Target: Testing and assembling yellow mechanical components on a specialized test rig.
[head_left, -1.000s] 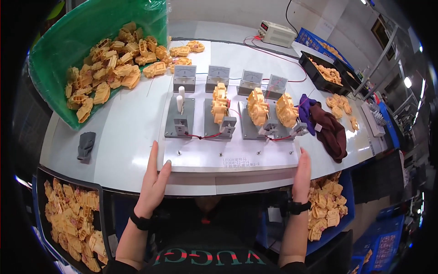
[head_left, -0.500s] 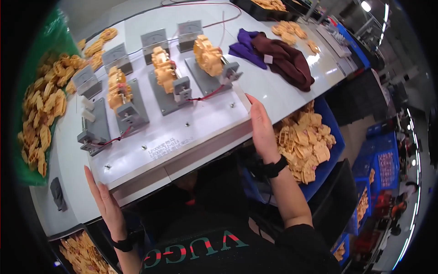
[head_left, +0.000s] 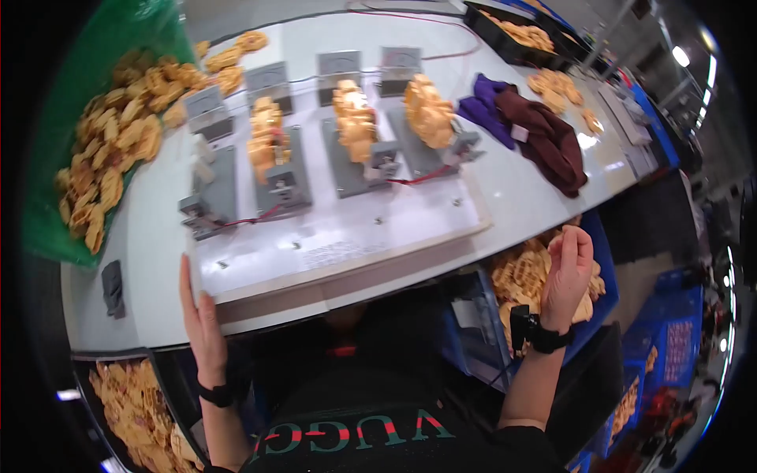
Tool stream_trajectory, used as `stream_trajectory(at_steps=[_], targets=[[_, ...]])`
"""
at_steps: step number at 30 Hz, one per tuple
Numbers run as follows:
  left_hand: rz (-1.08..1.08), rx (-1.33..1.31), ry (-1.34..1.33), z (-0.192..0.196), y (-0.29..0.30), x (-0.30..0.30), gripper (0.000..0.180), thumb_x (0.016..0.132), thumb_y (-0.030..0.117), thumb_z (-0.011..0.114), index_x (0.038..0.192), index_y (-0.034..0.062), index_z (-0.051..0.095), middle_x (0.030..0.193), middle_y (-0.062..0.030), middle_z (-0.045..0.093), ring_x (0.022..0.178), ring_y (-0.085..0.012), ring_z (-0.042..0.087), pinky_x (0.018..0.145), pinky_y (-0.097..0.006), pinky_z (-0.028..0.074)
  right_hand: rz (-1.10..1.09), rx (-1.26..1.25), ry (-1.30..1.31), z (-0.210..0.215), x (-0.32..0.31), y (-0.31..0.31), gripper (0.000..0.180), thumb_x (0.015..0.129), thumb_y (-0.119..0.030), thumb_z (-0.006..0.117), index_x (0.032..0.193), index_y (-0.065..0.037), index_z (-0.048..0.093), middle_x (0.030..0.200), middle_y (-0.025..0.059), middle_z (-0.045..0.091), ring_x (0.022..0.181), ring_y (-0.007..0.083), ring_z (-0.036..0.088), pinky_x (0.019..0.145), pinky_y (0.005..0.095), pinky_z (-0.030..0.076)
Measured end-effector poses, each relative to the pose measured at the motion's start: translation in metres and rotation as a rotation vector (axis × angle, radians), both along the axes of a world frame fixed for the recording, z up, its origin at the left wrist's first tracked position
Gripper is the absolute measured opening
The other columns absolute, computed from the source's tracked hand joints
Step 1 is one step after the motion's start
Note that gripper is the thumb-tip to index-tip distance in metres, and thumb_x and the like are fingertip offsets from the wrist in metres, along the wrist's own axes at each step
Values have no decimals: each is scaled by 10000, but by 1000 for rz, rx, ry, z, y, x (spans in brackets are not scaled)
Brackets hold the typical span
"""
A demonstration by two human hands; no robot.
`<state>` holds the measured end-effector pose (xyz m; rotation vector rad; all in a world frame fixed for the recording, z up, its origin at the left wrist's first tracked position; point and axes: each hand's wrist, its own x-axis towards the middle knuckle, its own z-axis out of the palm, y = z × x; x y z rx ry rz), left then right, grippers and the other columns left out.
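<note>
My left hand rests with straight fingers along the left front corner of a white test board. My right hand is off the board, its fingers curled in, above a blue bin of tan plastic parts; nothing shows in its fingers. On the board stand several grey metal mounts with small gauge-like plates behind them and red wires in front. Three mounts carry a tan plastic part each: left, middle, right. The leftmost mount carries only white pegs.
A green bag with heaped tan parts lies at the left. Purple cloth and brown cloth lie right of the board. Black trays of tan parts stand far right and near left. A small grey cloth lies left.
My right hand has let go of the board's right edge and moved right over the blue bin, its fingers curling. My left hand stays at the left edge. The whole view has shifted.
</note>
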<state>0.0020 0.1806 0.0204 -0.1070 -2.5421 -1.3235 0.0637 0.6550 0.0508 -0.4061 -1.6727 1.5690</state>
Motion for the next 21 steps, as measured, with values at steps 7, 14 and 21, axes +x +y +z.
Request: stream_trajectory(at_steps=[7,14,21], targets=[[55,66,133,10,8,-4,517,946,134,544,1435,19,421,1497,-156,395,1417,-296,324,1163,-387,236,367,414,-55,33,-64,-105,104,934,-33,615,1030,7,622,923,30,602,818,110,561,755,236,460],[-101,-239,203,24,16,-14,356,897,87,598,1251,52,608,1315,-113,577,1360,-320,403,1148,-445,270,565,704,-157,27,-96,-142,138,903,-71,636,1031,-24,659,954,107,626,838,245,603,798,331,473],[-63,-216,169,13,17,-13,329,929,39,534,1250,-3,593,1313,-164,560,1325,-342,440,1108,-416,315,575,857,-66,4,-105,-134,81,846,-57,653,918,-21,645,877,130,614,856,323,599,770,398,492]])
